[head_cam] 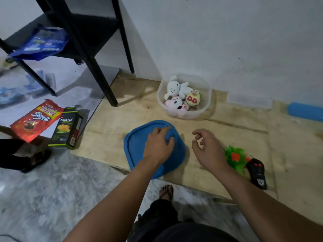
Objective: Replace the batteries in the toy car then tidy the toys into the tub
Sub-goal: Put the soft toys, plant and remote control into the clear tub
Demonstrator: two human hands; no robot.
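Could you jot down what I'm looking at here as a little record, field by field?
setting: wooden board on a marbled floor, by a white wall
tub: clear plastic tub near the wall, lid off
in tub: three plush toys
lid: blue lid flat on the board, nearer the person than the tub
left hand: left hand rests on the lid
right hand: right hand hovers beside the lid, fingers loosely curled, holding nothing
outside tub: green toy and black remote to the right
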